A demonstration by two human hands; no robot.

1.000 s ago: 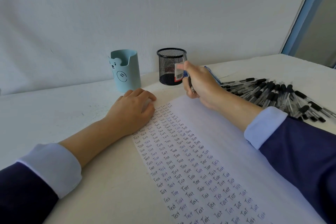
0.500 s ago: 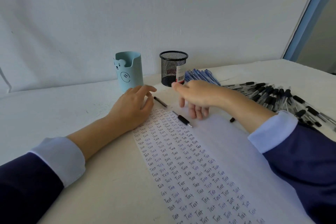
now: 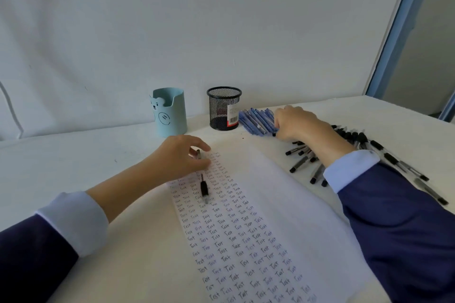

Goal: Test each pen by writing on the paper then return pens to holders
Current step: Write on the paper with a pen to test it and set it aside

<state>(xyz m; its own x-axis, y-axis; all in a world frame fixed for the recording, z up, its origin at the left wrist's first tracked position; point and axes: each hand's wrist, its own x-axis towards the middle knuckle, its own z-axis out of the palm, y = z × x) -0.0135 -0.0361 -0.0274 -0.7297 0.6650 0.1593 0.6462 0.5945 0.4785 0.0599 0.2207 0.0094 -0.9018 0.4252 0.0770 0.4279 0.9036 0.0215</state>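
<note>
Left hand point(image 3: 177, 157) pinches pen point(image 3: 203, 188); right hand point(image 3: 295, 122) on blue pens point(image 3: 256, 119).
Pen extends over paper point(image 3: 270, 192), upper end between left fingers point(image 3: 202, 146). Right fingers point(image 3: 279, 128) curled down among pens, hold not discernible.

The sheet of paper point(image 3: 283, 192) lying on the bench point(image 3: 98, 155) carries the handwritten word "Test", repeated in rows and columns down its left half. On the black mesh holder point(image 3: 222, 106) near the bench's far edge, a white and red label point(image 3: 233, 117) shows a barcode; its small print is too fine to read.
</note>
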